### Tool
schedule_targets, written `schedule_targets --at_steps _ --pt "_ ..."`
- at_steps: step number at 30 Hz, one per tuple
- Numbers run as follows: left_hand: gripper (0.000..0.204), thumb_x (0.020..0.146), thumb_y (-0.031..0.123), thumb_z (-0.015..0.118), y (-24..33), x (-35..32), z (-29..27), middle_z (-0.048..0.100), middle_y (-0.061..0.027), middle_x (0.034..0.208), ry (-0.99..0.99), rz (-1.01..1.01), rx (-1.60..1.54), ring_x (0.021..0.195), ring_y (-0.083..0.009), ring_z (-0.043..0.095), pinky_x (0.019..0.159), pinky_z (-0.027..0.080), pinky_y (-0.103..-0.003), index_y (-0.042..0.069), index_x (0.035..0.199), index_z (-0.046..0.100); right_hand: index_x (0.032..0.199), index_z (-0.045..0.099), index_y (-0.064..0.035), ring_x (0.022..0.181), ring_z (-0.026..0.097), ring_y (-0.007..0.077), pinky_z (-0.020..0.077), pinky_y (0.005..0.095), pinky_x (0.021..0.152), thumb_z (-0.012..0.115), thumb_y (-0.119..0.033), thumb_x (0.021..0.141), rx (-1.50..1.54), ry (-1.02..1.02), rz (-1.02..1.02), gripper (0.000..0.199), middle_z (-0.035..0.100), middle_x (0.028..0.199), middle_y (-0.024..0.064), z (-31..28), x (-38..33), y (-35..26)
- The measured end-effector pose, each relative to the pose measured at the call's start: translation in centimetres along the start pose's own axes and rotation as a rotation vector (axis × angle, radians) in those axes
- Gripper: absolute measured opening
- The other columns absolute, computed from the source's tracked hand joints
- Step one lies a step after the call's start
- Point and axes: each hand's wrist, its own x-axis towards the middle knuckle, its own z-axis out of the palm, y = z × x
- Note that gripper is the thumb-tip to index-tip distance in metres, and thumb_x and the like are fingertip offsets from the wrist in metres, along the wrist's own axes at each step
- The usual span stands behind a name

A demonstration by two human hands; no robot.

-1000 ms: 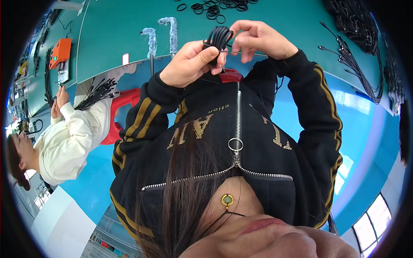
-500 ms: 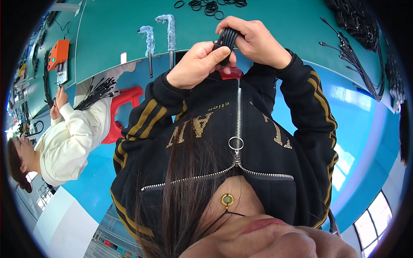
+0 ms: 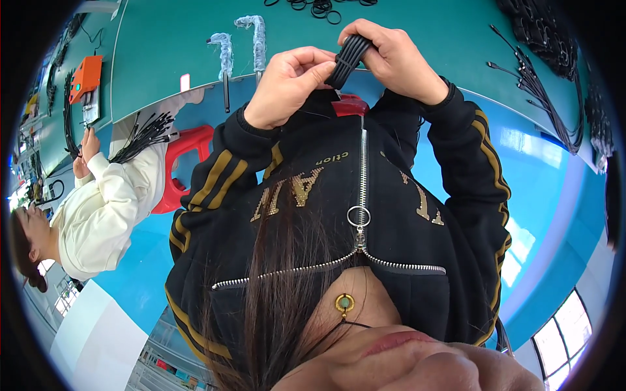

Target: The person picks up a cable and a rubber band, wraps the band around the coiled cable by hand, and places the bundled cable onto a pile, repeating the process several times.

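A flat, coiled black cable (image 3: 351,60) is held up at the near edge of the green table. My right hand (image 3: 399,65) is closed around its upper right end, thumb and fingers on either side of the strands. At the coil's left edge my left hand (image 3: 284,83) is closed, with thumb and forefinger pinched together against it. What lies between those left fingertips is mostly hidden. A thin band seems to cross the strands near the middle.
Black rings (image 3: 319,8) lie at the table's far side. Two hooked rods with pale blue wrapping (image 3: 259,45) stand left of my hands. Black cables (image 3: 528,78) lie at right. Left, a co-worker in white (image 3: 107,202) sits near a red stool (image 3: 186,163) and an orange device (image 3: 87,77).
The coil has turned so more of its strands face up. My left hand has shifted slightly left and up, its thumb sliding off the coil's face to its edge.
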Motion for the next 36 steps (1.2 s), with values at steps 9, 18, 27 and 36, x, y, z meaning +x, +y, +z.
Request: schedule_targets --at_steps 9,18,27,36 --pt "0.025 0.093 0.010 0.057 0.0 -0.4 1.3 0.063 -0.0100 0.097 -0.068 -0.023 -0.148 0.089 -0.0158 0.064 0.080 0.055 -0.029 -0.008 0.110 0.056 0.100 0.058 -0.0044 0.064 0.058 0.0196 0.0447 0.0284 0.058 0.049 0.005 0.085 -0.090 0.056 0.071 0.020 0.061 0.078 0.0088 0.0 0.0 0.2" --pt "0.022 0.094 0.007 0.054 -0.2 0.0 1.6 0.060 -0.0123 0.106 -0.057 0.104 -0.061 0.097 -0.0186 0.063 0.083 0.054 -0.028 -0.008 0.110 0.056 0.123 0.053 -0.0001 0.087 0.059 0.0137 0.0474 0.0283 0.075 0.053 -0.017 0.092 0.644 -0.079 0.378 0.034 0.062 0.096 0.0048 -1.3 -1.4 -0.3" --pt "0.015 0.093 0.005 0.054 -0.8 0.7 2.8 0.060 -0.0102 0.102 -0.032 0.248 0.116 0.090 -0.0164 0.064 0.079 0.053 -0.026 -0.007 0.100 0.060 0.132 0.043 0.0003 0.112 0.052 0.0163 0.0424 0.0295 0.095 0.046 -0.038 0.098 0.776 0.009 0.437 0.051 0.054 0.121 0.0099 1.6 -2.9 -1.7" --pt "0.012 0.089 0.006 0.059 -1.2 1.0 3.5 0.059 -0.0091 0.095 0.036 0.282 0.120 0.077 -0.0148 0.062 0.068 0.050 -0.025 -0.005 0.093 0.061 0.133 0.042 0.0005 0.111 0.054 0.0173 0.0438 0.0300 0.092 0.037 -0.038 0.101 0.713 0.209 0.415 0.051 0.055 0.123 0.0136 0.6 -2.8 -1.4"
